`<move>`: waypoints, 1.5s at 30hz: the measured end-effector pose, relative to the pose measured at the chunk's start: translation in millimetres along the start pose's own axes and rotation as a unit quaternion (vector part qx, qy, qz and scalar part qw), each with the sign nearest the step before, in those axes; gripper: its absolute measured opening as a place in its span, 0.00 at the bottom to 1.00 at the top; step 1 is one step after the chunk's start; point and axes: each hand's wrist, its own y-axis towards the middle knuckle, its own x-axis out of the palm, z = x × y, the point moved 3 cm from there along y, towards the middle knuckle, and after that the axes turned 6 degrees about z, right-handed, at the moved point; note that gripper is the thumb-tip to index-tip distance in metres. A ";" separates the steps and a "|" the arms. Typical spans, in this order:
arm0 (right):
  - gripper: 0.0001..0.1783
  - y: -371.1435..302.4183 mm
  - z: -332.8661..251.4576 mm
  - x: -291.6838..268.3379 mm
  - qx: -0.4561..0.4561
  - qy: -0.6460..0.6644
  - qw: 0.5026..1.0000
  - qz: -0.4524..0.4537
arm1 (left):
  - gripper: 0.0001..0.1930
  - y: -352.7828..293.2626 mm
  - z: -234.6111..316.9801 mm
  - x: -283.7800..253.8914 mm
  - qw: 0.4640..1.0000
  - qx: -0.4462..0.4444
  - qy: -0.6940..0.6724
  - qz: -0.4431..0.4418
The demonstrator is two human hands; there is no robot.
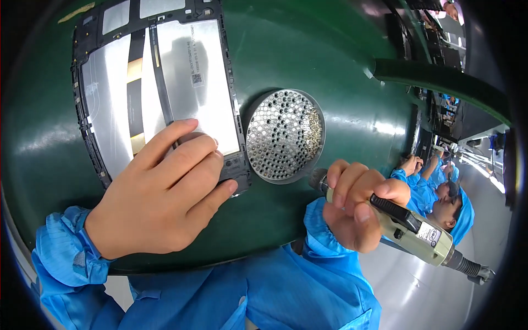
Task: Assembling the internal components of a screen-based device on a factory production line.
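My left hand (165, 187) lies over the lower part of an opened tablet body (192, 104), fingers stretched out and apart on its silvery battery surface. Black framing and dark ribbon strips run along and across that body. In my right hand (360, 203) is an olive-green electric screwdriver (407, 231) with a black lever, my fingers wrapped round its barrel. Its front end points left, toward a round metal screw tray (278, 159). Small screws sit in the tray's holes, with brassy ones heaped at its right side. The driver's tip is hard to make out.
The green worktop (346, 66) carries these things, and its near edge runs close to my body. A raised green strip (440, 80) curves across the far right. Beyond it, co-workers in blue clothing (423, 192) sit along the bench at right. A yellowish strip (77, 12) lies at the top left.
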 end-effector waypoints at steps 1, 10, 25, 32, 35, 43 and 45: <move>0.19 -0.1 0.5 0.1 0.000 -0.004 1.000 -0.001 | 0.19 -0.2 -0.3 0.0 1.000 0.003 -0.001 0.005; 0.18 -0.2 6.4 2.8 -0.004 -0.024 1.000 -0.003 | 0.19 0.6 -0.3 0.5 1.000 0.002 0.001 0.016; 0.20 4.4 -19.8 15.8 -0.016 -0.020 0.999 -0.024 | 0.17 -1.2 2.5 1.2 0.999 0.014 0.011 0.043; 0.18 3.6 -17.0 54.9 -0.006 -0.022 0.997 -0.069 | 0.13 -2.6 0.8 0.3 0.998 0.011 -0.014 0.063; 0.18 3.9 -14.5 61.7 -0.018 -0.018 0.997 -0.076 | 0.11 0.2 -0.5 1.8 0.998 0.020 -0.004 0.056; 0.18 4.7 -7.7 69.4 0.002 -0.023 0.997 -0.078 | 0.10 -1.0 -0.9 2.1 0.997 -0.010 -0.031 0.077; 0.18 4.9 -5.0 70.6 0.001 -0.011 0.997 -0.073 | 0.10 -0.3 -0.6 3.6 0.997 -0.010 -0.031 0.072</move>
